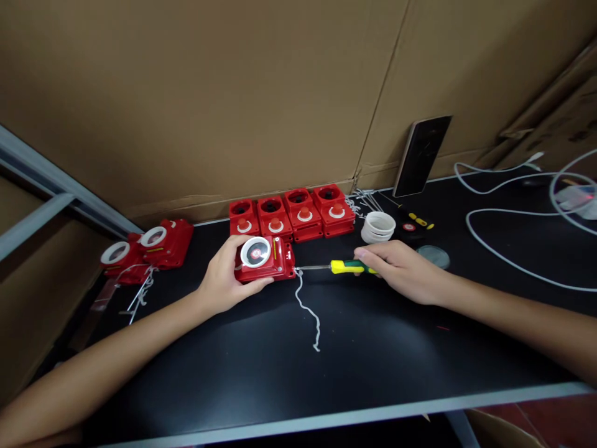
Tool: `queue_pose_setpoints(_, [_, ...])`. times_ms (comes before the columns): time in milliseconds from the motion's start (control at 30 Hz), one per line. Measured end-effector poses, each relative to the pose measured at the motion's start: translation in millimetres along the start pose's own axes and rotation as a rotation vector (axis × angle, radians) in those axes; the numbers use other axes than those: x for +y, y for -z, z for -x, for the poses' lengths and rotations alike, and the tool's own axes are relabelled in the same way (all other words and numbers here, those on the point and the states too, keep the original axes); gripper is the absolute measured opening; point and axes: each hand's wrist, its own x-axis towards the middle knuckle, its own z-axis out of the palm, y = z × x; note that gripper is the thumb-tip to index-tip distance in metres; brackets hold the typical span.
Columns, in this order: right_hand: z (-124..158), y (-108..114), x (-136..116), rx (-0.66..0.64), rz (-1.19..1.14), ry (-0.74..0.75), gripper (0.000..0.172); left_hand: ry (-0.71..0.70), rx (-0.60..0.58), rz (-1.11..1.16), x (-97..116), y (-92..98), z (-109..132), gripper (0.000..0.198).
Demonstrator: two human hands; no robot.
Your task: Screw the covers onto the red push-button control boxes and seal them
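My left hand (226,277) is wrapped round a red alarm box (280,264) with a white ring and a round dark window. In my right hand (396,267) is a screwdriver (347,267) with a yellow and green handle. Its shaft points left, and the tip meets the right end of the box, where a white string (305,306) is attached. The string trails forward over the black table. Whether the tip sits in a screw cannot be made out.
Several red boxes with knobs (304,214) stand behind my hands. Two ringed red boxes (165,244) lie at left. Stacked white rings (377,228), a second screwdriver (420,220), a clear disc (433,256) and white cables (508,211) are at right. A phone (422,155) leans on the cardboard (256,106).
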Motion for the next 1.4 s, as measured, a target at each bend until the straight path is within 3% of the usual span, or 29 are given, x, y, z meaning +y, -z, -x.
queue_pose_setpoints(133, [-0.8,-0.9,3.5,0.019,0.045,0.065,0.064,0.029,-0.018,-0.015,0.1,0.0,-0.4,0.071])
queue_pose_setpoints(467, [-10.7,0.7,27.0,0.12,0.055,0.371,0.027,-0.155,0.089,-0.049,1.3,-1.8,0.0,0.07])
queue_pose_setpoints(600, [-14.2,0.0,33.0,0.172,-0.023,0.371,0.021,-0.166,0.1,-0.05,2.1,-2.3,0.3,0.071])
queue_pose_setpoints(767, [-15.2,-1.5,32.5,0.246,-0.064,0.358,0.033,-0.15,0.09,-0.056,2.2,-3.7,-0.5,0.072])
queue_pose_setpoints(1033, [-6.6,-7.8,19.9,0.154,-0.104,0.096,0.054,-0.17,0.091,-0.044,2.6,-4.1,-1.3,0.073])
queue_pose_setpoints(1400, [-12.4,-7.2,30.2,0.288,-0.114,0.287,0.021,-0.069,0.074,-0.072,-0.6,-6.3,0.7,0.078])
